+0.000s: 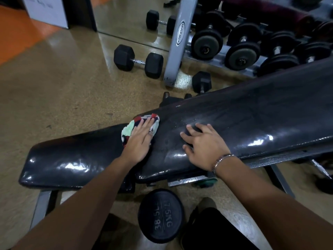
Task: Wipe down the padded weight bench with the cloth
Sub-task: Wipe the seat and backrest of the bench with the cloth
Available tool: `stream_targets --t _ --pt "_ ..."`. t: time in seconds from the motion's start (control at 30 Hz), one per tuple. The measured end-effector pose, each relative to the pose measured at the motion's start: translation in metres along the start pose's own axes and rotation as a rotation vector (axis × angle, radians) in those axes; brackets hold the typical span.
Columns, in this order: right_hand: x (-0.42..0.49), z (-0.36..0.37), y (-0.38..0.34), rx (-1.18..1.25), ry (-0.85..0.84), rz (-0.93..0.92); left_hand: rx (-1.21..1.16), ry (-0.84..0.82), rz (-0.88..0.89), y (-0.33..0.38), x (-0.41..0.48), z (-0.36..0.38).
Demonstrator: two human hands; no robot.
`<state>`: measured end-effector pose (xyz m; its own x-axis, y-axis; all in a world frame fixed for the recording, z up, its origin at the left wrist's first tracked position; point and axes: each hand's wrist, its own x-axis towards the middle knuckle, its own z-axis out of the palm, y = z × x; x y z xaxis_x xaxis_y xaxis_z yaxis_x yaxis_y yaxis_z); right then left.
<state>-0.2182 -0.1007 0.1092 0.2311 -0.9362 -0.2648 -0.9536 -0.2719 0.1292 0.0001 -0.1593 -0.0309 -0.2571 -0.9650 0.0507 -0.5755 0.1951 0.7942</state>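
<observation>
The left grip (pixel 138 141) lies flat and wide on the cloth (pixel 128 129), with straight fingers pressing down instead of curling round it. That suits wiping, since an open palm spreads pressure over more fabric. The cloth is bunched under the palm at the far edge of the padded surface (pixel 252 120), just where the seat pad (pixel 72 159) meets the raised back pad. It bridges the seam between them, probably because grime gathers there.

The right grip (pixel 203 147) holds nothing. Its fingers are spread and slightly bent on the back pad, near the front edge and well apart from the cloth. It seems to be there to brace the body and steady the surface against the push of the wipe. A bracelet (pixel 222 159) sits on that wrist.

Fine speckling on the back pad beside the right grip looks like spray or dust not yet wiped, so most of that pad probably remains to be done. A dumbbell (pixel 161 215) stands on the floor below the front edge.
</observation>
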Motion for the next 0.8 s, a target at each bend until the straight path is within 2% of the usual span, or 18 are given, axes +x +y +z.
stream_targets --t 0.07,0.17,0.27,0.33,0.4,0.5,0.53,0.6,0.67,0.73,0.8 --pt "0.0 -0.001 0.0 -0.01 -0.009 -0.004 0.021 -0.043 -0.039 -0.008 0.017 -0.01" --pt "0.002 -0.003 -0.001 -0.023 -0.012 -0.004 0.029 -0.005 -0.16 0.015 0.048 -0.008" --pt "0.001 -0.002 -0.001 -0.021 -0.018 -0.003 0.026 0.03 -0.026 0.021 0.017 0.006" --pt "0.001 -0.001 -0.001 -0.028 -0.018 -0.004 0.041 -0.043 0.051 0.001 -0.003 -0.002" --pt "0.001 -0.001 -0.002 -0.038 -0.015 -0.001 0.041 -0.085 0.001 -0.006 0.01 -0.014" --pt "0.002 -0.001 -0.001 -0.038 -0.014 0.001 0.022 -0.007 -0.146 0.02 0.032 -0.005" --pt "0.002 -0.001 -0.001 -0.032 -0.019 0.001 0.015 0.019 -0.137 0.028 0.026 0.001" --pt "0.002 0.0 -0.001 -0.024 -0.012 0.001 0.027 0.028 -0.012 0.024 0.002 0.009" --pt "0.002 0.001 -0.001 -0.03 -0.012 -0.001 0.069 -0.067 0.079 0.003 -0.013 -0.005" --pt "0.002 0.002 -0.001 -0.041 -0.011 -0.003 0.092 -0.11 0.051 -0.007 0.002 -0.017" --pt "0.002 0.002 0.0 -0.044 -0.008 -0.002 0.069 -0.067 -0.056 0.006 0.017 -0.01"
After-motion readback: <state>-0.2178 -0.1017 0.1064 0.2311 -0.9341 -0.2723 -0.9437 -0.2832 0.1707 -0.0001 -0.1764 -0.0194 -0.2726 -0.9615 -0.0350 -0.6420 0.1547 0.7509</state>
